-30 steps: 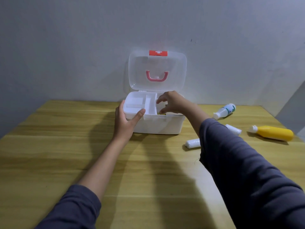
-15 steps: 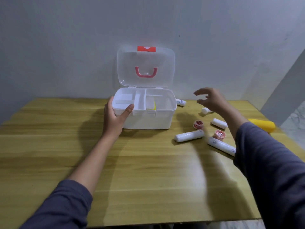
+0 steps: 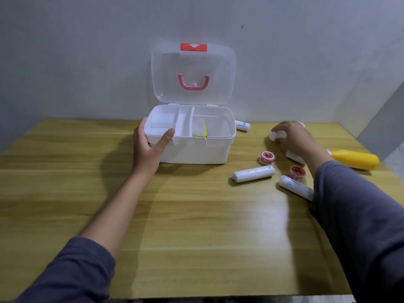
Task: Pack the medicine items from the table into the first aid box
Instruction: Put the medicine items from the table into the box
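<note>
Left hand (image 3: 148, 147) clamps the front-left corner of the glossy white plastic first aid box (image 3: 190, 147), clear lid upright. Right hand (image 3: 293, 138) curls round a small white bottle (image 3: 276, 135) on the wood-grain table (image 3: 175, 215), cylindrical gauze rolls (image 3: 253, 174) lying nearby.

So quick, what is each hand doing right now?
Left hand: gripping the front left corner of the first aid box, thumb over its rim.
Right hand: fingers closing around a white bottle on the table.

— What sort of place is shown?
— A plain indoor room, possibly a home; it cannot be told for certain.
— By what is it shown?
— A wood-grain table (image 3: 196, 215) is set against a bare grey wall (image 3: 87, 51).
</note>
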Demonstrator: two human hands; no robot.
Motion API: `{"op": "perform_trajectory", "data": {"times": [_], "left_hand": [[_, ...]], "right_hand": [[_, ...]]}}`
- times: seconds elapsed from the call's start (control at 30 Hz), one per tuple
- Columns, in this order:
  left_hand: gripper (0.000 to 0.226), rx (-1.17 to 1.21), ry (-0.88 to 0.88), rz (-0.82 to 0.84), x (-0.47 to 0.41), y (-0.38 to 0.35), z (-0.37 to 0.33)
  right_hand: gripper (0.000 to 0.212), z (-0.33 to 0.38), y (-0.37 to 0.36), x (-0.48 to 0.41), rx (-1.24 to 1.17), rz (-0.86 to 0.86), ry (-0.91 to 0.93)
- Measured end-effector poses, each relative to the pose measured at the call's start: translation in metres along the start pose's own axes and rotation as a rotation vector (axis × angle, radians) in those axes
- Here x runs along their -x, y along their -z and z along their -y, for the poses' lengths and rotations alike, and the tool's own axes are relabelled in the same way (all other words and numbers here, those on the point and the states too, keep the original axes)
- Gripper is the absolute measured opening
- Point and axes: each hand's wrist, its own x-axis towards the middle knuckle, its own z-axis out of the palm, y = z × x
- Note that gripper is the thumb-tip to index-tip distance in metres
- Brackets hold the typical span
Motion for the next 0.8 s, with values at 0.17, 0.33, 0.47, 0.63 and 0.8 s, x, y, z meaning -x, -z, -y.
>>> {"op": "perform_trajectory", "data": {"times": [0.17,0.33,0.47,0.63,0.8], "left_hand": [[0.078,0.002,-0.021,-0.016,-0.001,-0.002,0.001],[0.081,-0.025,-0.018,-0.002,-0.001,-0.001,-0.003],[0.087,-0.043,-0.014,0.013,-0.001,0.0,-0.005],[0.081,-0.062,-0.01,0.009,0.004,-0.003,-0.014],[0.112,-0.119,0.055,0.091,-0.007,0.007,-0.019]], "right_hand": [[0.037,0.016,0.004,0.007,-0.195,-0.156,-0.025],[0.033,0.048,0.03,0.011,-0.459,-0.319,-0.078],[0.024,0.09,0.063,0.014,-0.694,-0.519,-0.007],[0.023,0.141,0.083,0.026,-0.89,-0.463,0.109],[0.03,0.173,0.064,0.037,-0.81,-0.11,0.176]]}}
